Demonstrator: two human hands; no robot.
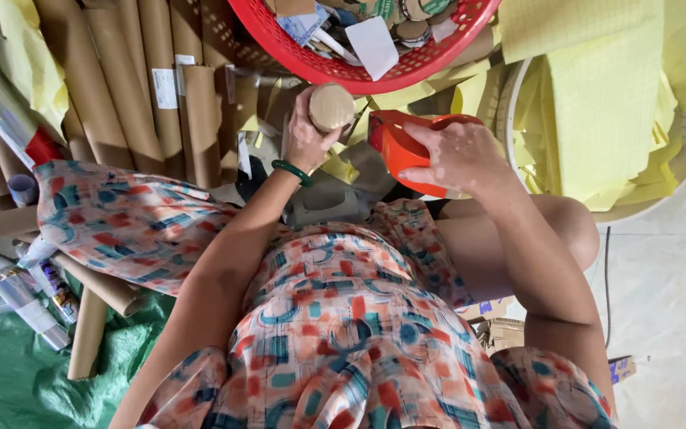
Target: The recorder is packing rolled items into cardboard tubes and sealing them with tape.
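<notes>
1. Two hands in view, both the wearer's. Left hand (305,139) closed around the upper end of one cardboard tube (332,106), fingers wrapped, round tan end cap facing up. Green bangle (292,171) on that wrist.
2. Right hand (458,155) laid over one orange-red tape dispenser (402,147), fingers curled down on its top and grasping it. Dispenser just beside the tube end, to its right; touching or not, cannot tell.
3. One red plastic basket (438,59) at top centre, lattice wall, filled with paper scraps and round cardboard caps. Rim just above the tube end, little room between.
4. About eight long brown cardboard tubes (125,79) lying side by side at upper left, some with white labels; two or three more at lower left, over a green tarp (9,381).
5. Several foil-wrapped rolls (17,298) at far left, shiny and creased; exact count unclear.
6. Stacked yellow gridded paper sheets (605,103) at right, loose edges overhanging a round pale rim (510,103).
7. Pale tiled floor (668,286) at lower right, with one thin dark cable (606,270) and small cardboard scraps.
8. Lap covered by patterned fabric, orange, teal and cream. Work space between knees and basket tight, crowded on all sides but the right.
</notes>
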